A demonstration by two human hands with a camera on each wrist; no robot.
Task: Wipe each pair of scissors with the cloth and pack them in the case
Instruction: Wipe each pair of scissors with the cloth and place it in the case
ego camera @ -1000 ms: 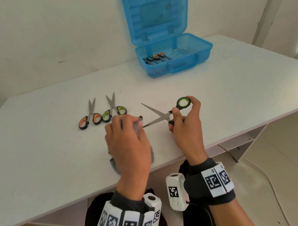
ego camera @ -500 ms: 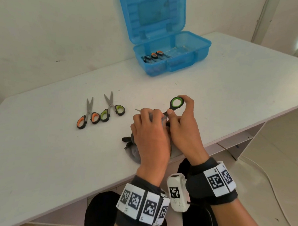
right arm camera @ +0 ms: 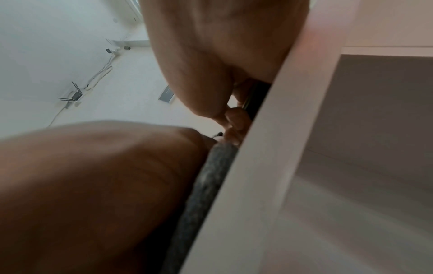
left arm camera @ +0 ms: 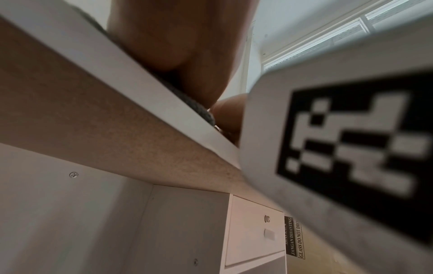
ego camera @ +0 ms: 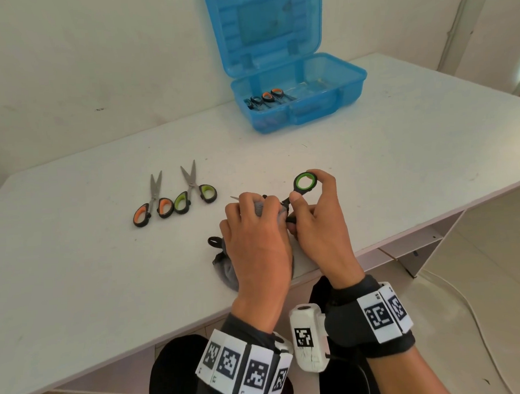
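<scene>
My right hand (ego camera: pixel 315 206) pinches the green-ringed handle of an opened pair of scissors (ego camera: pixel 304 183) near the table's front edge. My left hand (ego camera: pixel 254 227) grips the grey cloth (ego camera: pixel 224 270) and wraps it round the blades; only one blade tip shows past my fingers. The cloth's tail hangs onto the table under my left palm, seen as a grey strip (right arm camera: pixel 206 178) at the table edge in the right wrist view. Two more pairs lie to the left: orange-handled scissors (ego camera: pixel 153 203) and green-handled scissors (ego camera: pixel 194 190). The blue case (ego camera: pixel 299 91) stands open at the back with scissors (ego camera: pixel 265 98) inside.
The white table (ego camera: pixel 77 279) ends just below my wrists; its front edge (left arm camera: pixel 140 103) fills the left wrist view, with a drawer unit beneath. A wall runs behind the case. Bare tabletop lies to the right of my hands.
My left hand moved right with the cloth, from the blade tips up onto the blades near the pivot, and now covers them. My right hand has kept hold of the handle.
</scene>
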